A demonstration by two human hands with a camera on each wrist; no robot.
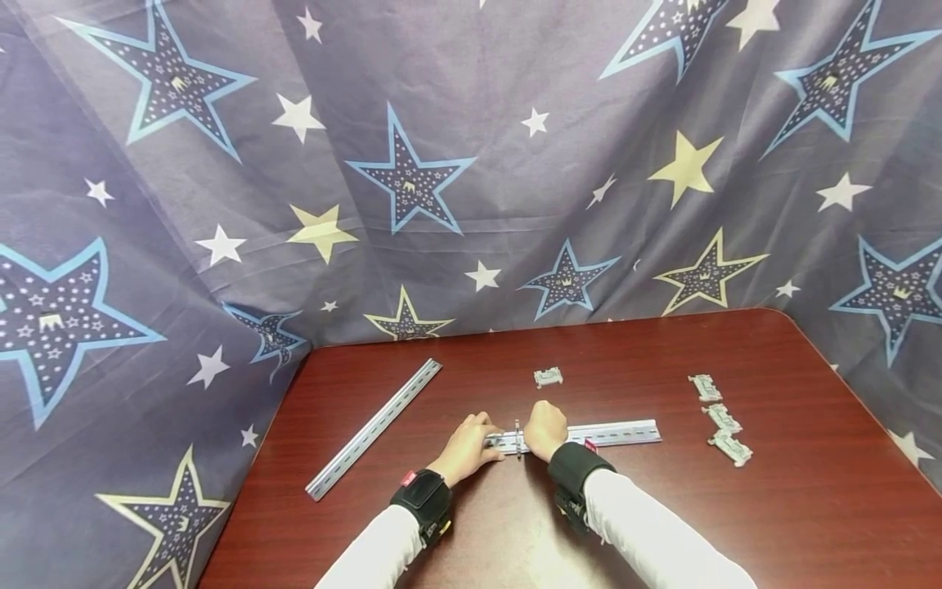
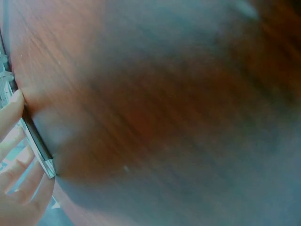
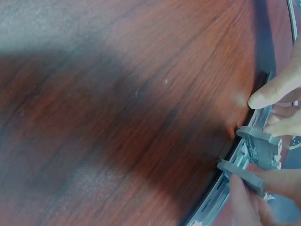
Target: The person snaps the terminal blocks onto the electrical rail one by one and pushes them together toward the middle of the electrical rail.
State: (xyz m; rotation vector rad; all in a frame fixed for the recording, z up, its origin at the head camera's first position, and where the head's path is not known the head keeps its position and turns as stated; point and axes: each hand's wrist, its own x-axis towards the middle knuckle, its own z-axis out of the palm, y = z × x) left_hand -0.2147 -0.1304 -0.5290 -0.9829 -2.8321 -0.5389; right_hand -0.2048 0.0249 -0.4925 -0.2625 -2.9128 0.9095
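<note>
A slotted metal DIN rail (image 1: 618, 433) lies crosswise on the table before me. My left hand (image 1: 465, 450) grips its left end, thumb on the near edge and fingers on the far side. A thin grey terminal block (image 3: 261, 147) stands upright on the rail between my hands. Just right of it, my right hand (image 1: 548, 430) pinches a second grey terminal block (image 3: 242, 177) between thumb and fingers, at the rail. The right hand hides this second block in the head view; whether it is seated cannot be told. In the left wrist view, fingers (image 2: 21, 174) lie along the rail.
Another DIN rail (image 1: 375, 429) lies slanted at the left. One terminal block (image 1: 548, 377) lies flat behind the hands. Three more terminal blocks (image 1: 723, 418) lie in a row at the right of the brown table (image 1: 824, 491). A star-patterned cloth (image 1: 471, 188) hangs behind the table.
</note>
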